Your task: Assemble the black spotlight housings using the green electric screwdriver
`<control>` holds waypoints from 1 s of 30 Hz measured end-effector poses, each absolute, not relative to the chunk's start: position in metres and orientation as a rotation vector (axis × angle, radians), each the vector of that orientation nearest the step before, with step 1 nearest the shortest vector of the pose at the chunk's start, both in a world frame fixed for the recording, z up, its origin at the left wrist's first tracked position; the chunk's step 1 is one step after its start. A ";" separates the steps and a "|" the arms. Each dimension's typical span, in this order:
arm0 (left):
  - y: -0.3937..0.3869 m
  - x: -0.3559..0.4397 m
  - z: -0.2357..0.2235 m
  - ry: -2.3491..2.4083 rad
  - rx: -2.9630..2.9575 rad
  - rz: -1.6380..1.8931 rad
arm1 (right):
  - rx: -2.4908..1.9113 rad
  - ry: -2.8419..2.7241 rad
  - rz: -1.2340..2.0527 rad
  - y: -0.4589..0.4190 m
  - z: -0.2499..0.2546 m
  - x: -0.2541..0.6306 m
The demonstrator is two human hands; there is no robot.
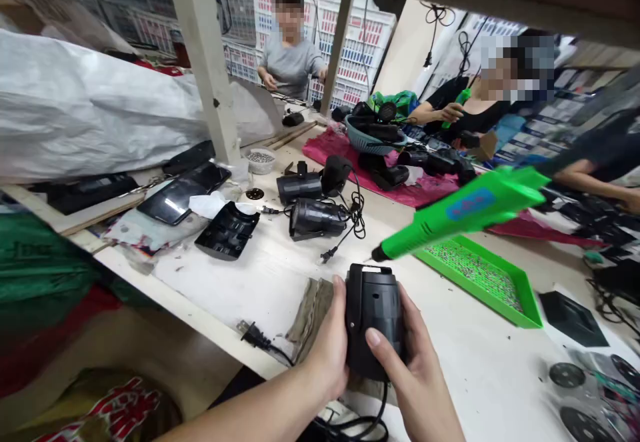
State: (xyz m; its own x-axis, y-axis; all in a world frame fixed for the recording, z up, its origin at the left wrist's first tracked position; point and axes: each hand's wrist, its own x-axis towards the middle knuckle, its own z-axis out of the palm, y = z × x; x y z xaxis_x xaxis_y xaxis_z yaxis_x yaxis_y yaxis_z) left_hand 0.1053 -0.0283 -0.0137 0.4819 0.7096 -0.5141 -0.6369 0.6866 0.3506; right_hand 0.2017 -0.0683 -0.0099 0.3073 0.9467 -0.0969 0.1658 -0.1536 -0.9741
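Matte black plastic forms the lamp housing (374,315) that the person holds just above the white surface (240,289), near its front edge and beside a folded grey-brown pad (310,315). The left hand (325,352) cups one side and the right hand (417,389) the other, with the fingers (373,339) closed around the housing from both sides, clamping it between them. A black cord (373,422) trails below the hands, and a two-pin plug (255,337) lies on the surface to the left, though the view does not settle whether they belong together. Farther along sit two similar black spot lamps (317,219) with tangled leads, a ribbed black cover (227,231) and a dark glossy panel (183,192). To the right, a blurred green pen-shaped tool (465,212) crosses the view above a green tray (475,282) of tiny beads; what holds it cannot be told. Beyond, two co-workers (290,65) (475,109) sit among more black parts on magenta cloth (350,155). The step in hand looks like close two-handed handling of this one housing, and the next move calls for a steady hold that keeps its cord clear.
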 end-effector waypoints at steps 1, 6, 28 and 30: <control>-0.028 0.106 -0.014 0.678 0.123 0.827 | -1.571 -1.047 0.994 -0.068 -0.011 0.203; -0.028 0.109 -0.017 0.727 0.211 0.958 | -1.574 -0.987 1.039 -0.070 -0.015 0.208; -0.023 0.092 -0.019 0.774 0.585 0.846 | -1.664 -1.154 0.387 -0.087 0.020 0.245; -0.024 0.091 -0.021 0.792 0.551 0.848 | -1.474 -1.006 0.128 -0.072 0.036 0.252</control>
State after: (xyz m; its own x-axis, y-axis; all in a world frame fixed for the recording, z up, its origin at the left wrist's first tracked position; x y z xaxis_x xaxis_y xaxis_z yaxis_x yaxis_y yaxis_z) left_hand 0.0911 -0.0236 -0.0215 0.4141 0.8232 -0.3884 -0.4439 0.5551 0.7034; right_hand 0.2516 -0.0719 0.0358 0.6090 0.6334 0.4774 0.4941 0.1678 -0.8531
